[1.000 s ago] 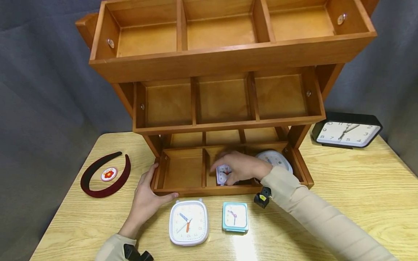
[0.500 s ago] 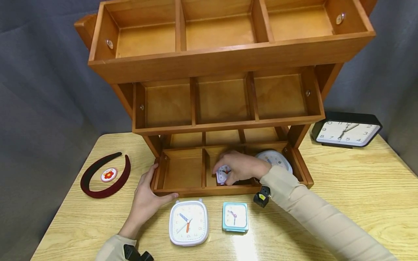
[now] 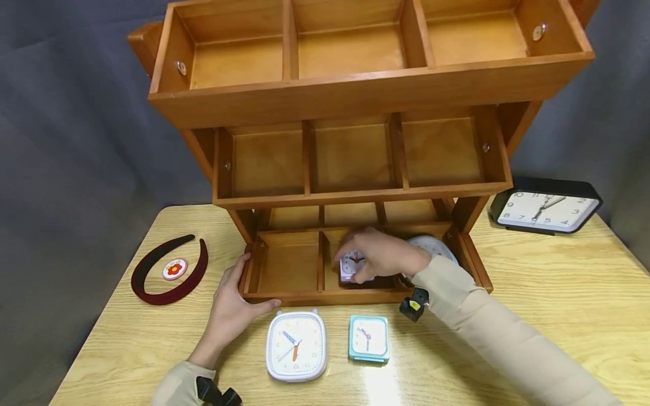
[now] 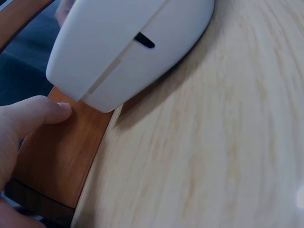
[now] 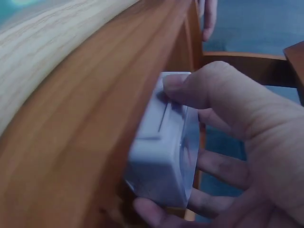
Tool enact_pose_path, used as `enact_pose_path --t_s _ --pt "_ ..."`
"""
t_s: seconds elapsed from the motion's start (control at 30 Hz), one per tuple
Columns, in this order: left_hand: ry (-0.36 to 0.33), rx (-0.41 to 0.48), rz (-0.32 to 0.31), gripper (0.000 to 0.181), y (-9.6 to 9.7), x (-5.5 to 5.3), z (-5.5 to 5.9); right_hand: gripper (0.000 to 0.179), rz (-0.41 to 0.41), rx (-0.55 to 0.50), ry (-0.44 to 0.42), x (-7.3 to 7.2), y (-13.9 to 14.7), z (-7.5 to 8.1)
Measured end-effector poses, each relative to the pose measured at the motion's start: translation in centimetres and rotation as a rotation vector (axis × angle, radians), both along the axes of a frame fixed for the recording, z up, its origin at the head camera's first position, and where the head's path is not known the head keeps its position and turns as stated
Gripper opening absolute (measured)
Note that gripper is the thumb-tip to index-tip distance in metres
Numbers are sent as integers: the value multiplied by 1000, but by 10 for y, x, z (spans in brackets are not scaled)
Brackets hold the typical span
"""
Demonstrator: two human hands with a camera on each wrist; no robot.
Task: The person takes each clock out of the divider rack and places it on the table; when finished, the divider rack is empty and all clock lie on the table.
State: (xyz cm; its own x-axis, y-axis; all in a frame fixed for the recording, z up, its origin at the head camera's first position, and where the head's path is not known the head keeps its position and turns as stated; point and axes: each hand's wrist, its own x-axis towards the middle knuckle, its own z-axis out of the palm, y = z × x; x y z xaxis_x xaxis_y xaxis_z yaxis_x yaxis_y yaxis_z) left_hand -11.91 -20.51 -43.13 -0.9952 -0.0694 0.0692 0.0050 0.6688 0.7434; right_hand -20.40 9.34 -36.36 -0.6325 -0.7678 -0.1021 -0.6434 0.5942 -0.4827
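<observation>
My right hand (image 3: 383,256) reaches into the middle compartment of the lowest tray of a wooden tiered box (image 3: 284,298). Thumb and fingers there pinch a small pale lilac alarm clock (image 5: 154,152) by its edges, close behind the front wall in the right wrist view. In the head view the hand covers part of its dial. My left hand (image 3: 231,313) holds the tray's front left corner, its thumb (image 4: 57,111) on the front wall and its fingers along the left side. Just beside that thumb lies a white alarm clock (image 3: 297,347), face up on the table.
A turquoise square clock (image 3: 369,338) lies before the tray. A round-cornered pale clock (image 3: 431,246) sits in the tray's right compartment, partly behind my right wrist. At right stands a black clock (image 3: 548,211); at left are a dark red headband (image 3: 200,262) and a flower badge (image 3: 175,269).
The head view has shifted slightly. The lilac clock's lower edge has moved a little away from the tray's front wall, with my right hand still pinching it. My left hand stays at the corner.
</observation>
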Motion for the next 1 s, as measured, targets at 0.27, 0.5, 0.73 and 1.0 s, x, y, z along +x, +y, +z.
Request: enact_pose_path --t_s 0.27,0.5,0.73,1.0 --pt "-19 -11 3 110 2 1 -2 45 39 -74 61 9 10 12" --pt "-24 -13 -11 111 6 0 -3 43 30 -95 129 27 28 26" --pt "8 -17 -22 110 3 -1 -2 43 37 -124 206 54 46 35" --pt "12 -22 -12 110 -1 -1 -3 42 79 -143 278 84 62 40"
